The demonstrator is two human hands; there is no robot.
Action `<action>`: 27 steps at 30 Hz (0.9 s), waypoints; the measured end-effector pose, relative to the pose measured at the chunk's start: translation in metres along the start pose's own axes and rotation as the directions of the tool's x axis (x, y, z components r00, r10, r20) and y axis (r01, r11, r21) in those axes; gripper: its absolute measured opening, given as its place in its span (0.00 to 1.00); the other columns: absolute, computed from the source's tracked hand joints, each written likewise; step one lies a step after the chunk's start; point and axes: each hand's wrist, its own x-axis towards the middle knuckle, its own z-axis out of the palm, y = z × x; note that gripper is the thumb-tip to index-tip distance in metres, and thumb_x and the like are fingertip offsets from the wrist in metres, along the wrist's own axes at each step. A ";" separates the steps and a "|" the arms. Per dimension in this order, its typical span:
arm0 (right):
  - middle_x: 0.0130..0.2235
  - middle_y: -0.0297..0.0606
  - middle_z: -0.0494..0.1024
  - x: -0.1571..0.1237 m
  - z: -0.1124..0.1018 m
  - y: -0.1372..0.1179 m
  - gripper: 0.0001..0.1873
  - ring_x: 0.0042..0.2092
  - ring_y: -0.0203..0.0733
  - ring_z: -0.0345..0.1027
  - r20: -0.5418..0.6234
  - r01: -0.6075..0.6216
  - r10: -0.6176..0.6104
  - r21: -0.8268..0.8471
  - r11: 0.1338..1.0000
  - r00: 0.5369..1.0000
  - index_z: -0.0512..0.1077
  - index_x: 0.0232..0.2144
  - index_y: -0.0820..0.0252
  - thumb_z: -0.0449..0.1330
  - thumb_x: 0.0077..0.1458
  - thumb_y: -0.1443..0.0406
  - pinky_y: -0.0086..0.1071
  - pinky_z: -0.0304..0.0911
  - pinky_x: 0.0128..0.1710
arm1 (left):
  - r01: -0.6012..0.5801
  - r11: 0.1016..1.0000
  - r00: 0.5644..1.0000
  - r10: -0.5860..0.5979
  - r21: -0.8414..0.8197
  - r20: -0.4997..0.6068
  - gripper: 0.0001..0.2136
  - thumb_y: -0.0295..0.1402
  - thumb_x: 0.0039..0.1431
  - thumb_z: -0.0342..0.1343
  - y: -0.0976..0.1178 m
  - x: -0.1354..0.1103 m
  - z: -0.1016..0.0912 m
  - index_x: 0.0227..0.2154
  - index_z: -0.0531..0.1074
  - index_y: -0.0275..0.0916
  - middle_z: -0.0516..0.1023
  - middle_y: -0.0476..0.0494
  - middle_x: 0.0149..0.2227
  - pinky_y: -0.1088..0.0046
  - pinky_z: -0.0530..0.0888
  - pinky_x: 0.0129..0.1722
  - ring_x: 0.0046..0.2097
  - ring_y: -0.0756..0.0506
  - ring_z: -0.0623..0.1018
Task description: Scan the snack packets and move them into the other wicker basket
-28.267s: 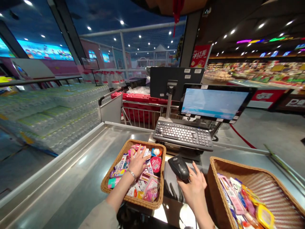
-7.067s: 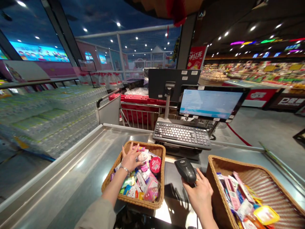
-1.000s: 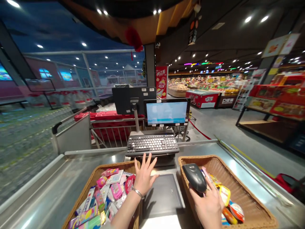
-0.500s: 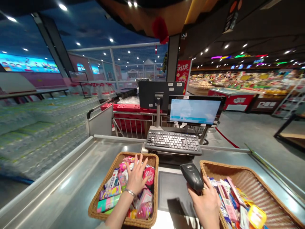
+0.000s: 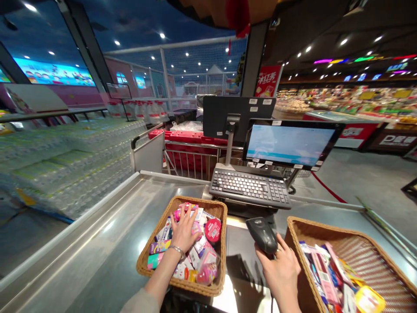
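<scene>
My left hand (image 5: 185, 230) reaches into a wicker basket (image 5: 224, 248) of small packaged sweets and toys. Its fingers are spread over the goods, touching or just above them; no item is seen gripped. A round red-lidded tub (image 5: 213, 229) lies to its right, and a pink bottle-shaped item (image 5: 206, 273) is near the front rim. In my right hand (image 5: 282, 271), a black handheld barcode scanner (image 5: 262, 234) points up and to the left. Close to that hand stands a second wicker basket (image 5: 329, 224), holding long wrapped packets (image 5: 323, 274) and a yellow-edged pack (image 5: 369, 300).
Both baskets rest on a metal checkout counter (image 5: 107, 243). Behind them are a keyboard (image 5: 250, 184), a lit screen (image 5: 288, 144) and a dark monitor seen from the back (image 5: 228, 115). Stacked bottled water (image 5: 65, 169) lies to the left. A scanner cord hangs below my right hand.
The view has shifted, so the counter things sit further right. My left hand has moved leftward over the goods, showing more of the red tub. The scanner stays in my right hand.
</scene>
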 end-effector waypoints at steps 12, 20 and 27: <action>0.50 0.49 0.76 0.006 0.005 -0.010 0.24 0.56 0.61 0.63 0.043 -0.025 0.024 0.036 0.999 0.999 0.79 0.29 0.57 0.57 0.41 0.46 0.57 0.50 0.59 | 0.167 0.982 0.977 -0.176 0.088 0.120 0.33 0.54 0.60 0.46 -0.001 0.018 0.000 0.61 0.63 0.38 0.50 0.34 0.69 0.29 0.35 0.60 0.70 0.28 0.39; 0.49 0.49 0.77 0.014 0.009 -0.011 0.24 0.54 0.59 0.65 0.029 -0.009 0.007 0.076 0.997 1.000 0.79 0.28 0.58 0.56 0.40 0.47 0.55 0.50 0.59 | 0.221 0.956 0.961 -0.248 0.196 0.125 0.34 0.58 0.58 0.45 0.005 0.039 0.010 0.53 0.72 0.33 0.54 0.30 0.68 0.31 0.32 0.60 0.70 0.26 0.37; 0.49 0.48 0.77 0.018 0.006 -0.007 0.24 0.56 0.59 0.63 0.041 -0.031 0.028 0.078 0.996 0.999 0.79 0.29 0.57 0.56 0.40 0.46 0.56 0.48 0.60 | 0.133 0.977 0.983 -0.153 0.169 0.106 0.24 0.51 0.61 0.48 0.008 0.045 0.013 0.44 0.79 0.39 0.63 0.35 0.64 0.32 0.29 0.61 0.70 0.28 0.40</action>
